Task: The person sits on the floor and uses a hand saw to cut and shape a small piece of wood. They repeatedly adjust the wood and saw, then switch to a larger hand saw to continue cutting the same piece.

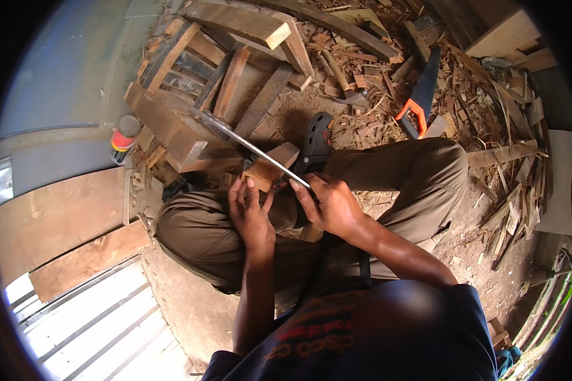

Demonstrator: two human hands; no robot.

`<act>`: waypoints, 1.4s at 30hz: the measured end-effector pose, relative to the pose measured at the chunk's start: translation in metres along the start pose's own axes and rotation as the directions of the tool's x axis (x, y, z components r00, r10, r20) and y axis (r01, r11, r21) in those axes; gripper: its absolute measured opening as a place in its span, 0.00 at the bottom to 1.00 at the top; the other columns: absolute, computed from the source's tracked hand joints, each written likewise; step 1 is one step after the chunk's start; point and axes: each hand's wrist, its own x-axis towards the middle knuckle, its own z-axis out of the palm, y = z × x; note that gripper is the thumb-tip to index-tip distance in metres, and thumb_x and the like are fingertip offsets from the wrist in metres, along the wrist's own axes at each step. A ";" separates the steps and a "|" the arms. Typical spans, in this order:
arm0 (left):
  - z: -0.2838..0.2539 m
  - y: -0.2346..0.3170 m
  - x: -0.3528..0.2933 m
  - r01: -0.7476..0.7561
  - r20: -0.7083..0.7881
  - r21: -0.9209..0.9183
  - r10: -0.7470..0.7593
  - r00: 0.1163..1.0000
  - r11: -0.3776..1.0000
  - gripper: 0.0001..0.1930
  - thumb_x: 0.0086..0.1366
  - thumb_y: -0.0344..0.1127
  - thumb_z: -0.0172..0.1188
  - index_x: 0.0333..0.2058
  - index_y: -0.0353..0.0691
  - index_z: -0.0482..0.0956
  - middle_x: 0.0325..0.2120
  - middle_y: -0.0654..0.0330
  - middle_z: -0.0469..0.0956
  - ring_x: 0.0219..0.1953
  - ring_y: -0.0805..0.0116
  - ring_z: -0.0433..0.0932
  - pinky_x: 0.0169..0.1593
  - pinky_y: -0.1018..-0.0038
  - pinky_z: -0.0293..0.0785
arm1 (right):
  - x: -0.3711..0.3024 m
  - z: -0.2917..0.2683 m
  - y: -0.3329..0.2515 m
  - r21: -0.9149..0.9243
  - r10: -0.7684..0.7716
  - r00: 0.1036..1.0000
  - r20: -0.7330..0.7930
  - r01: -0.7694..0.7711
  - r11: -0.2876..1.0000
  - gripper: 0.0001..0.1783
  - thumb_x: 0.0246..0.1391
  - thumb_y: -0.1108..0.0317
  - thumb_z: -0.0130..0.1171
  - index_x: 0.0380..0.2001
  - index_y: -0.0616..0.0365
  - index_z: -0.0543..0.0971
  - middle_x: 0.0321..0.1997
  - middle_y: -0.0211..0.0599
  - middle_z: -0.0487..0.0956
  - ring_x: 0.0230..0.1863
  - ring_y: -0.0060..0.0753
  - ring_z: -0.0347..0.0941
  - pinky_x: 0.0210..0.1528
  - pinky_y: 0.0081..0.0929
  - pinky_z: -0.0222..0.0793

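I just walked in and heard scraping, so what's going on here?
A person sits on the ground with a small wooden block held in the left hand. The right hand grips the near end of a long metal rod, which crosses over the block; whether they touch is hard to tell. Beyond, an orange-handled saw rests among wood scraps.

On my feed, a dusty brown floor (190, 311) is strewn with wood scraps (467, 117) toward the upper right. I see a blue-grey wall (63, 82) at left, wooden boards (70, 216) below it, and bright light over a slatted surface (108, 327).
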 end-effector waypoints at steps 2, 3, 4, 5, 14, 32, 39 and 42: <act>-0.003 -0.002 0.001 -0.006 -0.005 -0.003 0.006 1.000 1.000 0.17 0.70 0.37 0.60 0.54 0.41 0.72 0.53 0.58 0.72 0.54 0.65 0.75 0.54 0.57 0.79 | 0.004 -0.002 -0.009 0.019 0.039 0.999 -0.017 -0.038 0.999 0.08 0.59 0.69 0.61 0.34 0.65 0.78 0.26 0.54 0.79 0.25 0.60 0.77 0.27 0.45 0.74; -0.002 0.000 0.000 0.002 -0.004 0.012 -0.002 1.000 1.000 0.17 0.70 0.36 0.61 0.54 0.40 0.72 0.53 0.58 0.72 0.55 0.65 0.74 0.54 0.56 0.79 | -0.001 0.001 -0.003 -0.054 0.063 0.996 0.066 -0.059 0.997 0.09 0.59 0.68 0.61 0.33 0.65 0.77 0.24 0.54 0.79 0.25 0.60 0.77 0.27 0.45 0.74; 0.000 0.002 -0.001 0.010 -0.004 0.029 -0.010 1.000 1.000 0.17 0.70 0.36 0.61 0.54 0.40 0.72 0.54 0.58 0.72 0.55 0.64 0.73 0.54 0.56 0.79 | -0.012 0.008 0.012 -0.128 0.092 0.985 0.146 -0.073 0.989 0.09 0.60 0.68 0.61 0.32 0.64 0.77 0.23 0.54 0.78 0.24 0.60 0.77 0.26 0.46 0.73; 0.000 0.003 -0.002 0.021 -0.006 0.042 -0.021 1.000 0.999 0.17 0.70 0.35 0.61 0.54 0.40 0.72 0.55 0.58 0.71 0.56 0.64 0.73 0.54 0.56 0.80 | -0.023 0.015 0.028 -0.206 0.128 0.966 0.225 -0.081 0.975 0.10 0.60 0.67 0.61 0.31 0.64 0.76 0.21 0.54 0.78 0.24 0.61 0.77 0.26 0.47 0.73; 0.006 0.001 -0.006 0.032 0.067 0.088 -0.038 0.997 0.996 0.20 0.69 0.35 0.62 0.56 0.33 0.72 0.52 0.54 0.76 0.54 0.63 0.76 0.52 0.60 0.81 | -0.003 -0.003 -0.008 -0.041 0.169 0.983 0.073 -0.166 0.985 0.11 0.61 0.67 0.60 0.29 0.65 0.76 0.22 0.57 0.77 0.25 0.64 0.76 0.24 0.50 0.70; -0.011 -0.012 -0.015 0.078 0.087 0.200 -0.097 0.991 0.977 0.18 0.68 0.33 0.63 0.52 0.29 0.77 0.47 0.52 0.79 0.48 0.65 0.80 0.48 0.65 0.81 | -0.010 -0.018 -0.007 -0.077 0.181 0.978 0.102 -0.174 0.982 0.09 0.60 0.69 0.60 0.32 0.64 0.76 0.25 0.54 0.78 0.27 0.61 0.77 0.27 0.48 0.72; -0.007 -0.004 -0.013 0.075 0.042 0.240 -0.087 0.995 0.968 0.18 0.68 0.34 0.62 0.52 0.29 0.77 0.47 0.54 0.80 0.47 0.66 0.80 0.47 0.67 0.81 | -0.016 0.001 0.017 -0.131 0.111 0.977 0.181 -0.088 0.987 0.08 0.60 0.67 0.59 0.35 0.61 0.77 0.25 0.54 0.79 0.27 0.59 0.79 0.27 0.46 0.75; -0.009 -0.010 -0.010 0.027 0.105 0.240 -0.053 0.993 0.970 0.18 0.68 0.34 0.62 0.52 0.30 0.77 0.47 0.54 0.80 0.47 0.66 0.79 0.46 0.68 0.81 | -0.005 -0.011 -0.014 -0.135 0.114 0.987 0.114 -0.098 0.986 0.08 0.60 0.66 0.59 0.36 0.60 0.76 0.25 0.54 0.79 0.26 0.60 0.78 0.28 0.47 0.76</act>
